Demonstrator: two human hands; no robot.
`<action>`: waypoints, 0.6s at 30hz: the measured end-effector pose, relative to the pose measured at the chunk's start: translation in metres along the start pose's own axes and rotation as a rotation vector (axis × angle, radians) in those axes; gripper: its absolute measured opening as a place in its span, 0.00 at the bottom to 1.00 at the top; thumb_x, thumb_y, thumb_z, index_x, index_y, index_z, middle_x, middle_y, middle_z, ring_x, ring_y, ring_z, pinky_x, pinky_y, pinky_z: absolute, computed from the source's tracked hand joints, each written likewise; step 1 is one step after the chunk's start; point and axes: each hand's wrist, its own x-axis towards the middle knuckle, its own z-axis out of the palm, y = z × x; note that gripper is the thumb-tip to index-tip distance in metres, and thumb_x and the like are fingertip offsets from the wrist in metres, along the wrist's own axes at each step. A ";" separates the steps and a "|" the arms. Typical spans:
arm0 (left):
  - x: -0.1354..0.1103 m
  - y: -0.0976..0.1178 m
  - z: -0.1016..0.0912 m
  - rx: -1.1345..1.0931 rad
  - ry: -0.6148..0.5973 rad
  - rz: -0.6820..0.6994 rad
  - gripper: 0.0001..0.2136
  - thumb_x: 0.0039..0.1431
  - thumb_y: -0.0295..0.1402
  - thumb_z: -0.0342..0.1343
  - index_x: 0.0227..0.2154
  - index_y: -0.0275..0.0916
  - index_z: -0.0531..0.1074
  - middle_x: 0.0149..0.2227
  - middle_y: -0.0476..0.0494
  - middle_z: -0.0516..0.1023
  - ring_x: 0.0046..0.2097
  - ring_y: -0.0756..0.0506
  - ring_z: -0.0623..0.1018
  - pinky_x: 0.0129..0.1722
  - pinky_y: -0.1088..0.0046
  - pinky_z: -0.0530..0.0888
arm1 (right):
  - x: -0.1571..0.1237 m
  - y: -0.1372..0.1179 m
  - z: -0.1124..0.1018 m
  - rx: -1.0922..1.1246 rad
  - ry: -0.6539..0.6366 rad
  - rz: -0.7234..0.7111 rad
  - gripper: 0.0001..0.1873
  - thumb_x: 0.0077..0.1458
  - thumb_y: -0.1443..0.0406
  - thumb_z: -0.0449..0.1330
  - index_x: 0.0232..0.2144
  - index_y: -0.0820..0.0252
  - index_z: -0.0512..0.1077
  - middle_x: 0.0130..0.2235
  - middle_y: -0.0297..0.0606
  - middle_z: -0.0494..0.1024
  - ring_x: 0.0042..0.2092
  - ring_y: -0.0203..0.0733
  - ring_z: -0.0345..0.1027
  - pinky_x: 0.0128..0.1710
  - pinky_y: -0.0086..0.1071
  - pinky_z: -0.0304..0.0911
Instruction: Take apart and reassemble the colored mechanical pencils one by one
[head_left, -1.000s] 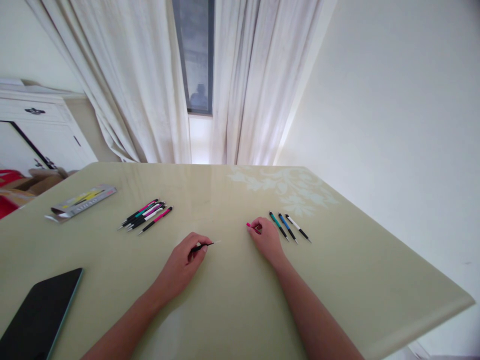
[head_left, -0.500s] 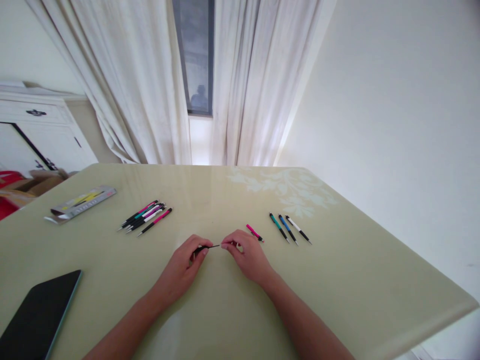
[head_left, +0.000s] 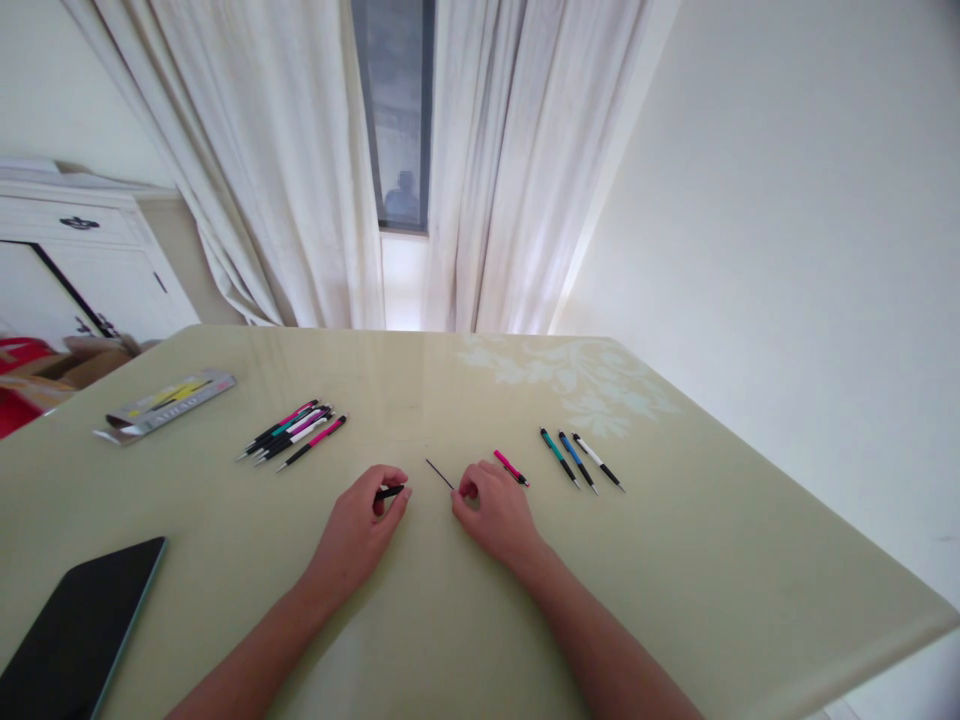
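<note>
My left hand rests on the pale green table, its fingers pinched on a short black pen part. A little to its right, my right hand pinches the near end of a thin dark rod that points up and to the left. A pink pen piece lies just beyond my right hand. Further right lie three pens side by side: teal, blue and white.
A bunch of several pens lies at the left middle of the table. A flat grey and yellow package sits at the far left. A dark tablet lies at the near left corner. Curtains hang behind.
My right hand left the pink piece on the table and came to my left hand. It has pulled the thin rod out of the black part, and the two hands have drawn apart.
</note>
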 end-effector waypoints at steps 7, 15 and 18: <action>-0.002 0.006 -0.001 -0.080 -0.082 0.160 0.07 0.69 0.38 0.51 0.41 0.42 0.71 0.41 0.43 0.79 0.44 0.41 0.79 0.46 0.63 0.76 | -0.005 -0.011 -0.002 0.206 -0.061 -0.085 0.09 0.58 0.63 0.68 0.40 0.59 0.75 0.38 0.37 0.78 0.39 0.41 0.70 0.41 0.32 0.63; -0.009 0.014 -0.001 -0.044 -0.191 0.314 0.08 0.70 0.39 0.54 0.38 0.43 0.74 0.39 0.45 0.76 0.43 0.43 0.77 0.44 0.66 0.75 | -0.009 -0.028 -0.003 0.500 -0.162 -0.097 0.03 0.61 0.66 0.65 0.36 0.56 0.80 0.34 0.31 0.82 0.34 0.36 0.73 0.34 0.27 0.62; -0.008 0.008 0.002 -0.012 -0.092 0.286 0.07 0.66 0.39 0.58 0.43 0.44 0.73 0.43 0.44 0.77 0.46 0.41 0.77 0.47 0.64 0.75 | -0.006 -0.022 -0.006 0.487 -0.135 -0.109 0.03 0.60 0.67 0.65 0.36 0.56 0.80 0.34 0.32 0.82 0.34 0.37 0.73 0.34 0.27 0.63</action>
